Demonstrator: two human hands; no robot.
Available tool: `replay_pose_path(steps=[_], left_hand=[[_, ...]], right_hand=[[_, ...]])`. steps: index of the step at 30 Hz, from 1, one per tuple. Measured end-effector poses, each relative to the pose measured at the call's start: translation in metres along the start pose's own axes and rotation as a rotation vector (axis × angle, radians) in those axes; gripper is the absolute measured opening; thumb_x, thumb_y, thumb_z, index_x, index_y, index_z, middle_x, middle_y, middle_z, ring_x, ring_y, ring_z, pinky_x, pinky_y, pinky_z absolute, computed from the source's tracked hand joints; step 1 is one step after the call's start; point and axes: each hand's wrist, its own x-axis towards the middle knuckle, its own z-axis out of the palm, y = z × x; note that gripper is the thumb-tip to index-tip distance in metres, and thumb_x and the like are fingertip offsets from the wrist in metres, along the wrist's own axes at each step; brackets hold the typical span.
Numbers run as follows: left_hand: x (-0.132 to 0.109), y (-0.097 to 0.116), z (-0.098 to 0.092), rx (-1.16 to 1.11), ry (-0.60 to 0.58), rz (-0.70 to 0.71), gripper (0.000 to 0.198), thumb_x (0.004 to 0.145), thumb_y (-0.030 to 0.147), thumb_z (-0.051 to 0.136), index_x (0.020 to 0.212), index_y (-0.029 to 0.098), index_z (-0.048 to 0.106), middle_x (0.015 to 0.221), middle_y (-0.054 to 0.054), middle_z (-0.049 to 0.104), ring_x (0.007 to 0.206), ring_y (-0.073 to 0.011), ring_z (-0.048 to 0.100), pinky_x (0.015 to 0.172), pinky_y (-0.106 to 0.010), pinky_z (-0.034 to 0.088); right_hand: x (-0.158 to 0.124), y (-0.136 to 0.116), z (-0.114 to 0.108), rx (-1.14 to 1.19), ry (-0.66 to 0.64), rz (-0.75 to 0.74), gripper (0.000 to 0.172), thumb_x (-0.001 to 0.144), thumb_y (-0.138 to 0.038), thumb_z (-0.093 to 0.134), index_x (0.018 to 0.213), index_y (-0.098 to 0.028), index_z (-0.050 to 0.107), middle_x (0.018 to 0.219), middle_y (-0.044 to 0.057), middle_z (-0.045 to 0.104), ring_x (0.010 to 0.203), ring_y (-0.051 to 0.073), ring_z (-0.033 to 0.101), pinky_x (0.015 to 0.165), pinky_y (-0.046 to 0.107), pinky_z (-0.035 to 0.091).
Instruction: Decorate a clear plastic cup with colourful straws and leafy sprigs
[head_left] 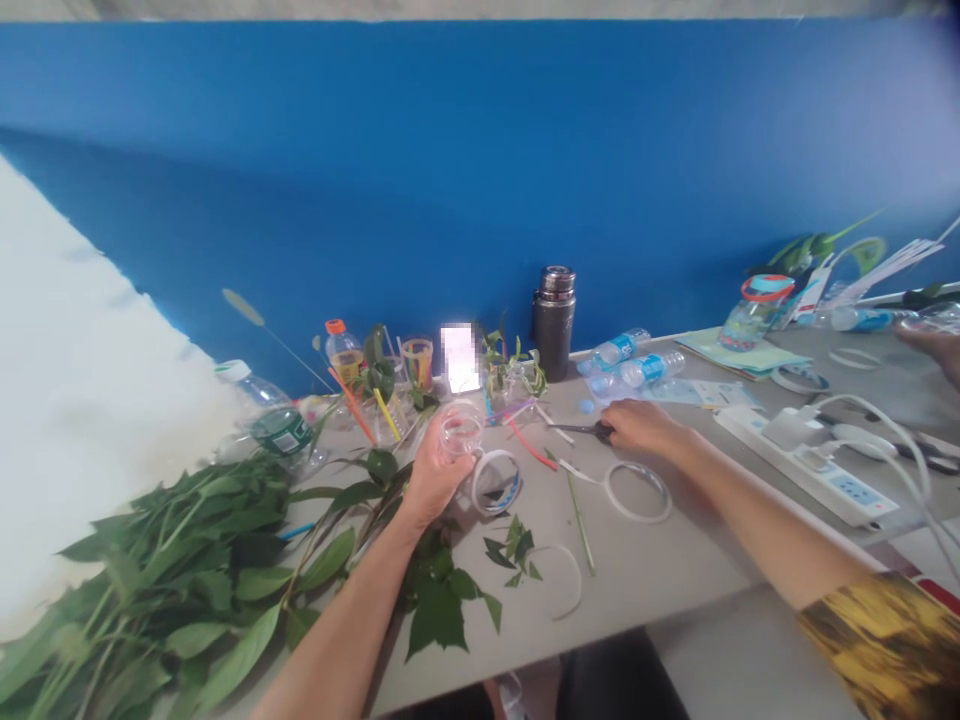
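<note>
My left hand (435, 475) is wrapped around a clear plastic cup-like piece (461, 428), perhaps a cut bottle, with its round opening facing me. Just below it a roll of tape (496, 484) stands near my fingertips. Farther right, my right hand (637, 425) is closed on a pair of dark scissors (600, 431), whose blades point left, low over the table. Between my hands lie a red strip (534, 446) and a green stem (580, 525). A second tape roll (637, 491) lies below my right wrist. Cut leaves (516, 548) are scattered below my left hand.
Leafy branches (187, 580) are heaped at the left beside a green-labelled bottle (281, 425). A lit phone (460, 360) and dark thermos (555, 325) stand along the blue wall. Small bottles (649, 369) and a power strip (810, 470) are at right. Another person's hand (937, 350) shows far right.
</note>
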Motion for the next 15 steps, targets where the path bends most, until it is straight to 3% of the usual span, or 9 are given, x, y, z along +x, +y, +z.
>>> replay_pose_path(steps=[4, 8, 11, 13, 15], left_hand=[[0.000, -0.004, 0.000, 0.016, -0.007, 0.040, 0.069, 0.065, 0.014, 0.075, 0.129, 0.023, 0.053, 0.121, -0.009, 0.063, 0.107, -0.0253, 0.070, 0.094, -0.041, 0.058], [0.000, -0.008, 0.000, 0.038, 0.019, 0.098, 0.068, 0.067, 0.017, 0.076, 0.131, 0.021, 0.050, 0.127, -0.012, 0.061, 0.110, -0.0266, 0.069, 0.097, -0.044, 0.056], [0.001, -0.007, 0.001, 0.092, 0.034, 0.131, 0.066, 0.067, 0.018, 0.076, 0.129, 0.020, 0.052, 0.128, -0.012, 0.062, 0.114, -0.0284, 0.068, 0.101, -0.046, 0.054], [0.001, -0.005, 0.002, 0.150, 0.050, 0.165, 0.065, 0.067, 0.017, 0.075, 0.128, 0.020, 0.055, 0.127, -0.012, 0.064, 0.118, -0.0297, 0.065, 0.103, -0.046, 0.053], [0.001, -0.003, 0.002, 0.193, 0.071, 0.194, 0.065, 0.067, 0.018, 0.076, 0.129, 0.019, 0.058, 0.128, -0.011, 0.064, 0.122, -0.0305, 0.063, 0.105, -0.046, 0.051]], right_hand=[[-0.010, 0.018, -0.001, 0.042, -0.034, -0.007, 0.020, 0.082, -0.016, 0.056, 0.088, -0.016, 0.076, 0.097, 0.016, 0.077, 0.091, 0.030, 0.071, 0.067, 0.032, 0.039], [-0.019, 0.026, -0.005, 0.302, -0.048, -0.069, 0.020, 0.079, -0.019, 0.056, 0.093, -0.018, 0.070, 0.086, 0.007, 0.074, 0.079, 0.023, 0.067, 0.065, 0.029, 0.037], [-0.030, 0.014, -0.019, 0.391, -0.023, -0.124, 0.027, 0.077, -0.027, 0.062, 0.102, -0.020, 0.068, 0.097, 0.004, 0.075, 0.085, 0.022, 0.066, 0.069, 0.028, 0.040], [-0.038, -0.004, -0.035, 0.332, 0.055, -0.138, 0.036, 0.071, -0.036, 0.072, 0.104, -0.021, 0.068, 0.107, 0.007, 0.075, 0.092, 0.025, 0.065, 0.071, 0.029, 0.039], [-0.047, -0.025, -0.053, 0.246, 0.131, -0.165, 0.034, 0.072, -0.038, 0.071, 0.102, -0.022, 0.069, 0.107, 0.008, 0.075, 0.095, 0.027, 0.064, 0.071, 0.030, 0.037]])
